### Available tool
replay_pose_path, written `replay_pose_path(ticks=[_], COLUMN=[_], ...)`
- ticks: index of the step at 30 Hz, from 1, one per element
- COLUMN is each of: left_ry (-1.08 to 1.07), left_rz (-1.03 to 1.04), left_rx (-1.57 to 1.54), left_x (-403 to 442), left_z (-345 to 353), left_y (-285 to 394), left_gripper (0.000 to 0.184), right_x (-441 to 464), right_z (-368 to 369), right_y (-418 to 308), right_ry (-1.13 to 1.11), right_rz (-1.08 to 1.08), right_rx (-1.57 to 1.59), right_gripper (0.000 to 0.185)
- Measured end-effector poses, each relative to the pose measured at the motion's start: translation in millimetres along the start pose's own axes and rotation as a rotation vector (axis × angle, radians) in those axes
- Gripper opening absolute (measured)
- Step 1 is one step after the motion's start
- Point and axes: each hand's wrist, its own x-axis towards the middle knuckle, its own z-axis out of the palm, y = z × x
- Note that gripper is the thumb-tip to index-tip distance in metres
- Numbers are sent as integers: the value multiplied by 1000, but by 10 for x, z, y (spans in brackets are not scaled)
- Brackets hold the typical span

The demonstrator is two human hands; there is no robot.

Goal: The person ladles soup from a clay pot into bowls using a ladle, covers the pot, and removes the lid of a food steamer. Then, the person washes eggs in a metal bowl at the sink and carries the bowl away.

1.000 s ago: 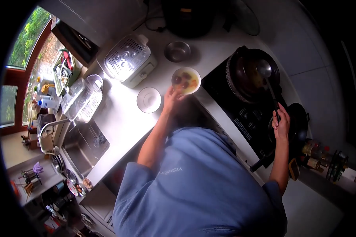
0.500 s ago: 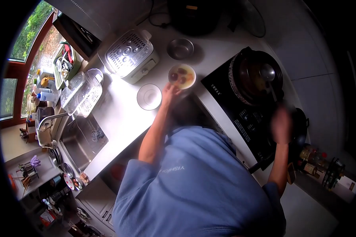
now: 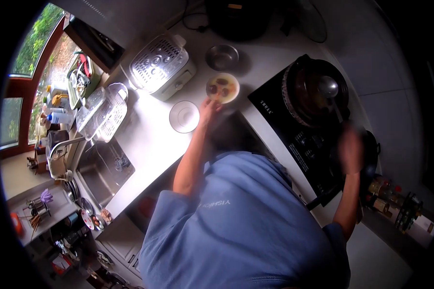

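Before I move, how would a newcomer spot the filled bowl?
Find the black cooktop; over the counter to its left in view are three bowls. The filled bowl is the middle one, at the left hand. It alone shows yellowish liquid with dark pieces; the steel bowl and white bowl look empty.

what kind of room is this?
Looks like a home kitchen: a steel sink is set into the counter, a dark pot sits on a black cooktop, and a bowl of soup stands nearby.
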Motion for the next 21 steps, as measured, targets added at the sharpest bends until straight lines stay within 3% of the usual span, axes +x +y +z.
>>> replay_pose_path(ticks=[2, 4, 6, 8, 9, 10, 13, 16, 18, 19, 21], left_ry=[-24, -39, 64, 74, 58, 111, 260, 470, 459, 346, 341], left_rz=[17, 9, -101, -93, -132, -138, -74, -53, 30, 35, 90], left_rx=[-74, -73, -70, -2, 4, 46, -8, -123, -102, -78, 101], left_x=[-162, -260, -528, -883, -983, -1157, -1481, -1622, -1410, -1330, -1163], left_z=[148, 139, 219, 183, 12, -36, -325, -275, -567, -660, -801], left_y=[70, 53, 56, 23, -35, 6, 84, 333, 332, 387, 376], left_gripper=[28, 39, 53, 54, 49, 57, 51, 54, 54, 55, 37], right_x=[31, 97, 106, 73, -12, -115, -114, 26, 135, 190, 273], right_z=[41, 42, -93, -98, -243, -496, -856, -898, -954, -972, -951], right_y=[191, 97, -118, 126, -321, -590, -1092, -1013, -914, -866, -755], right_ry=[48, 15, -28, 49, 163, 17, -63, -143, -203, -237, -212], right_rz=[-134, -133, 147, -22, -24, 88, 253, 201, 165, 142, 75], right_rx=[21, -48, -95, 122, 420, 323, 14, -215, -372, -449, -516], right_gripper=[36, 35, 33, 22, 21, 29, 40, 44, 46, 48, 47])
